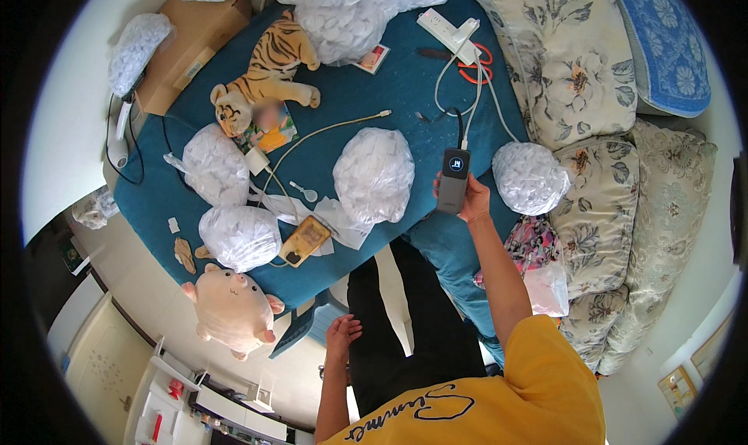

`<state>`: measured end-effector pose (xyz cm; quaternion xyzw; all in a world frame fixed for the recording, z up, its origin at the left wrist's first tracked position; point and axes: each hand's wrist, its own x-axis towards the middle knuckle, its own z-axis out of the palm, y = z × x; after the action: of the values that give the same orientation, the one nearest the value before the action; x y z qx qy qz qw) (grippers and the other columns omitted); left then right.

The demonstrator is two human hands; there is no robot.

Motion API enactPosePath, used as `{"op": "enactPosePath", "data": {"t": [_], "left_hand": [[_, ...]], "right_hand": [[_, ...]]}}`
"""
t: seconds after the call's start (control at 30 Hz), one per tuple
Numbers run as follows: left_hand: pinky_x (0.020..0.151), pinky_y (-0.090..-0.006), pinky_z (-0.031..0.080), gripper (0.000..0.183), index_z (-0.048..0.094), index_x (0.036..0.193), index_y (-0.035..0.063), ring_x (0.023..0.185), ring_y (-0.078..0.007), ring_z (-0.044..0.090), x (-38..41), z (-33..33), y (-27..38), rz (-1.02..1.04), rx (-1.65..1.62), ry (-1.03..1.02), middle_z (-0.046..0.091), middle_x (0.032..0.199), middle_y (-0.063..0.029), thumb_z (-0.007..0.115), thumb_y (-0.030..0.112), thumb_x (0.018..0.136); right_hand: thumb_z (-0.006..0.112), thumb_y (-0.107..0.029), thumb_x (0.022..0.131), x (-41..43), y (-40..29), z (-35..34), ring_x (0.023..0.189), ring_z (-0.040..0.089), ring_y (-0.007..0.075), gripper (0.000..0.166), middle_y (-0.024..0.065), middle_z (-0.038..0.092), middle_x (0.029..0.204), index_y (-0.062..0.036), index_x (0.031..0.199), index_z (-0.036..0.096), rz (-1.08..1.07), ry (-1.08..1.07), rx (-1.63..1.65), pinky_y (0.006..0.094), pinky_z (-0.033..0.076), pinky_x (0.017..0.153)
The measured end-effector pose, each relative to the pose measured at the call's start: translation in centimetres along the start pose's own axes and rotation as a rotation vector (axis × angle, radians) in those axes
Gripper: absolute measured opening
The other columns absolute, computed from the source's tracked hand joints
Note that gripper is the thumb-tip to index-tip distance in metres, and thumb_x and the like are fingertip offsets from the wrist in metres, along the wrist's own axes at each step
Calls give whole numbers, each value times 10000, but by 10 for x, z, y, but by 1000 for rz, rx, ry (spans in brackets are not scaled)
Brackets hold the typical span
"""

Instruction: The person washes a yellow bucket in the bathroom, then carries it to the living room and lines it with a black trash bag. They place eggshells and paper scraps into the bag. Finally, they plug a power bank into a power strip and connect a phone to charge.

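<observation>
My right hand grips a grey power bank with a lit round display on its black upper part. A white charging cable and a short black loop run from its top end. To its left stands a bulging clear plastic bag of white pieces; a similar bag is on the right. My left hand hangs beside my black trousers, fingers loosely curled and apart, with nothing visible in it. A smartphone in a yellowish case lies near the table's front edge.
On the teal-covered table are a plush tiger, several more filled bags, a power strip and orange-handled scissors. A cardboard box stands back left. A plush pig sits at the front edge, a floral sofa right.
</observation>
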<state>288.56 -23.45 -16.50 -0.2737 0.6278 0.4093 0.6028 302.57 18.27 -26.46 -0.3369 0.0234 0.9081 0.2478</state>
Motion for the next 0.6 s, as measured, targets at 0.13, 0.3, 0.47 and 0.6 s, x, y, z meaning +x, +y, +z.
{"op": "enactPosePath", "data": {"t": [0.13,0.3,0.47,0.6], "left_hand": [[726,-315,515,287,527,1051,27,816,-196,604,0,0,0,-17,4,17,604,923,-108,506,265,891],[733,-314,514,282,523,1055,20,819,-197,604,-3,6,2,-12,5,23,603,926,-111,494,251,895],[744,-313,508,279,521,1061,16,829,-196,601,-2,11,4,-29,6,24,600,928,-111,490,239,896],[745,-314,507,279,521,1060,18,829,-195,600,-1,14,7,-33,3,26,600,927,-110,496,241,894]], "right_hand": [[434,-322,881,1,1,-6,1122,455,396,472,223,471,1218,-28,1250,424,-6,11,-13,560,346,954],[412,-320,891,-1,1,-12,1120,463,381,473,240,448,1241,-27,1263,411,-8,30,2,550,351,955],[395,-345,898,4,-3,-13,1080,495,369,487,251,444,1242,-34,1272,402,-8,41,-76,518,401,916],[449,-418,871,8,-6,-8,1032,528,343,557,243,452,1238,-49,1284,390,-15,30,-124,480,452,857]]}}
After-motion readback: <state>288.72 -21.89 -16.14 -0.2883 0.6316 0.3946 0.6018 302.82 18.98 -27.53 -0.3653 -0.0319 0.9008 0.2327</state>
